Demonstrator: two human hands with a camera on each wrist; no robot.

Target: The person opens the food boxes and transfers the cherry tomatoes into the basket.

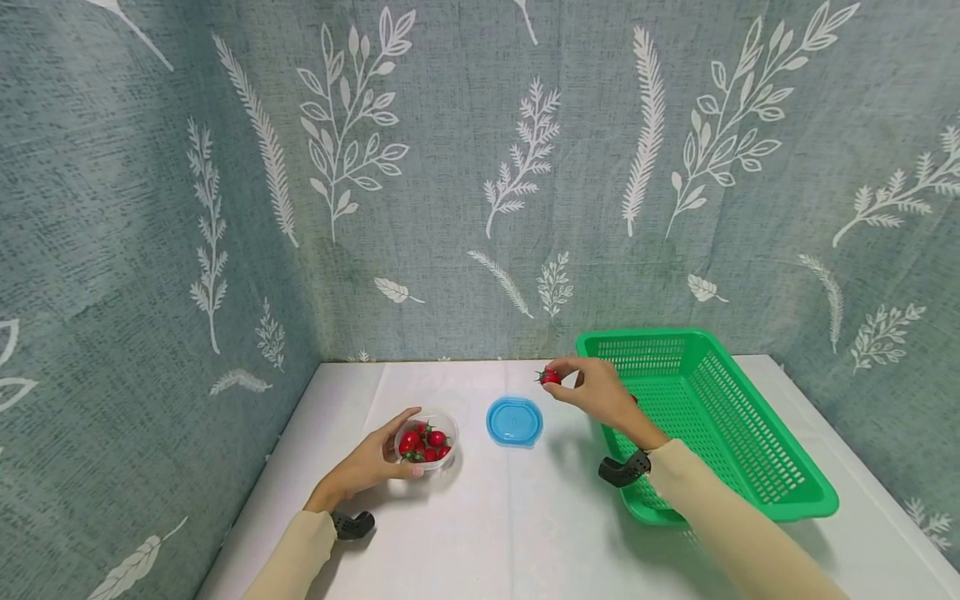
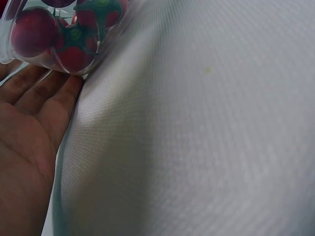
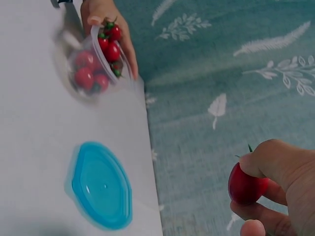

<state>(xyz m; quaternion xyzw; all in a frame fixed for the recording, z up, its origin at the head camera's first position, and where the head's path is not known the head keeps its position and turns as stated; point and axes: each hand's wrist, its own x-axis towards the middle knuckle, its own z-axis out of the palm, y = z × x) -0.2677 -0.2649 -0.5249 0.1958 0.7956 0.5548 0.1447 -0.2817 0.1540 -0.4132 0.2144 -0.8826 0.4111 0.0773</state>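
My left hand (image 1: 369,458) curls round the side of a clear plastic tub (image 1: 426,465) on the left of the table. Several red cherry tomatoes (image 1: 430,455) with green stems lie in the tub; the left wrist view shows them through its wall, by my fingers (image 2: 37,88). With thumb and fingertips my right hand (image 1: 596,389) pinches one cherry tomato (image 3: 247,184), held up between the tub and the green basket. A blue lid (image 1: 514,422) lies flat on the table between the two hands.
A large green slatted basket (image 1: 750,417) stands on the right, under my right forearm. Part of a red tomato (image 1: 634,399) shows in it beside my right wrist. The white table (image 1: 465,542) ends at a patterned curtain (image 1: 450,208) behind and at the sides.
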